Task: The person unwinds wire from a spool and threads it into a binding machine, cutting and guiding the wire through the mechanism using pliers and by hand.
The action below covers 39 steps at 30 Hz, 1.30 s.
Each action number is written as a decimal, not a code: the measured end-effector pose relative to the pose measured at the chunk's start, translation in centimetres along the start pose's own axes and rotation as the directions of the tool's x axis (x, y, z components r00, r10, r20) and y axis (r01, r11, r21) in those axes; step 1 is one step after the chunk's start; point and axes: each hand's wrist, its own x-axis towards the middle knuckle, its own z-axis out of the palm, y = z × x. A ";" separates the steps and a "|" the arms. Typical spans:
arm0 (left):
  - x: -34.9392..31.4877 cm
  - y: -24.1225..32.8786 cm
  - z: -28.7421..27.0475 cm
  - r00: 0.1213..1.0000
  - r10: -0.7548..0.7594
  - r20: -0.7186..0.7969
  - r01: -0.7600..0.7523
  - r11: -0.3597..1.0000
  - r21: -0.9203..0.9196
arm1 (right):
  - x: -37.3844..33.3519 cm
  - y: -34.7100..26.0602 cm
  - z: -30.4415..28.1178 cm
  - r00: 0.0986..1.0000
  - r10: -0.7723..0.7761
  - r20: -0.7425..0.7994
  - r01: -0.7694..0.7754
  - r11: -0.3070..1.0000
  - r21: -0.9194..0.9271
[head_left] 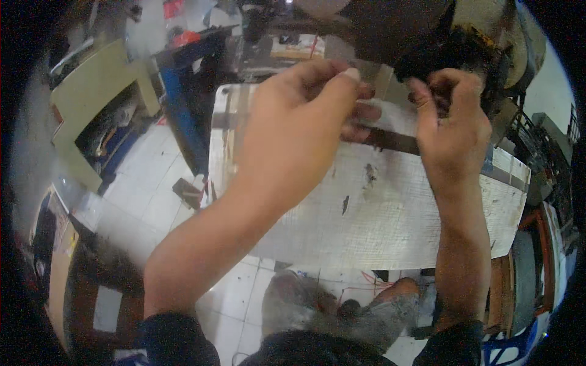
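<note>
Both my hands are raised over a worn whitish board (366,207). My left hand (293,122) is closed, thumb tip against the index finger and the other fingers curled below. Anything in that pinch is too small or hidden to name. To its right, my right hand (455,122) has its thumb and bent fingers drawn in; what they hold, if anything, cannot be made out. Between the hands shows a pale brownish, flat patch (381,79), and I cannot tell whether either hand touches it. A dark strip (394,141) runs across the board below the hands.
A black object (436,55) lies beyond my right hand. At the left stand a cream angular panel (91,91) and a blue upright panel (180,97). Dark wooden pieces (503,293) are at the lower right. White floor tiles (146,177) show around the board.
</note>
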 end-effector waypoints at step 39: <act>2.3 0.1 -6.5 0.459 0.309 0.833 -0.781 -0.307 0.544 | 0.2 0.4 0.8 0.990 -0.131 -0.048 0.122 0.981 -0.150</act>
